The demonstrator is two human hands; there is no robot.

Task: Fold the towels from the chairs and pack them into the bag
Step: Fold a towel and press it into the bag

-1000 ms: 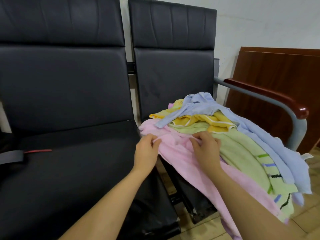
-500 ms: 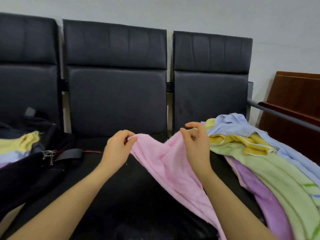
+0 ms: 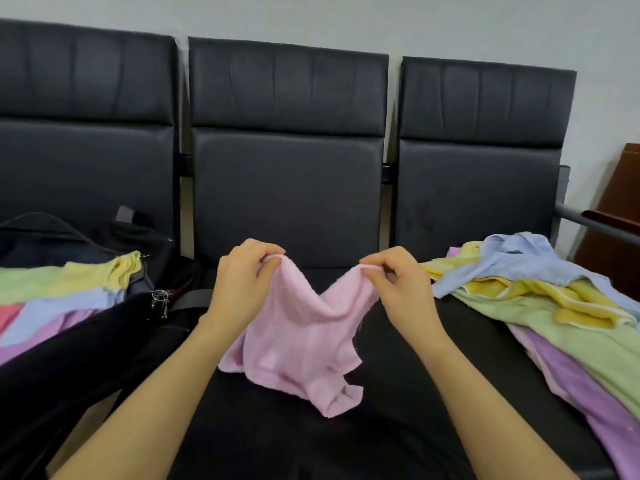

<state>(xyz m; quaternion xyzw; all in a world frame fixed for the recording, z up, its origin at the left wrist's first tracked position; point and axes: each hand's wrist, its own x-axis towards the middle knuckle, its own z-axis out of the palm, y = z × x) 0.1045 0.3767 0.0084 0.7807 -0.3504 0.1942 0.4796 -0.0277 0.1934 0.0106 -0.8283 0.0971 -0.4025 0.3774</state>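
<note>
A pink towel (image 3: 298, 344) hangs over the middle black chair seat (image 3: 311, 438), its lower edge crumpled on the seat. My left hand (image 3: 239, 289) pinches its upper left corner and my right hand (image 3: 401, 289) pinches its upper right corner, so the top edge sags between them. On the right chair lies a loose pile of towels (image 3: 540, 306): blue, yellow, green and purple. A black bag (image 3: 69, 341) on the left chair is open and holds folded towels (image 3: 62, 292) in green, yellow, blue, purple and red.
Three black padded chair backs (image 3: 287, 143) stand in a row against a pale wall. A grey armrest bar (image 3: 595, 225) and a brown wooden panel (image 3: 620, 209) are at the far right. A metal clasp (image 3: 160, 299) and strap hang from the bag's edge.
The pink towel has come off the right pile to the middle seat. My hands have moved apart along its top edge, and the view has swung left, showing the bag.
</note>
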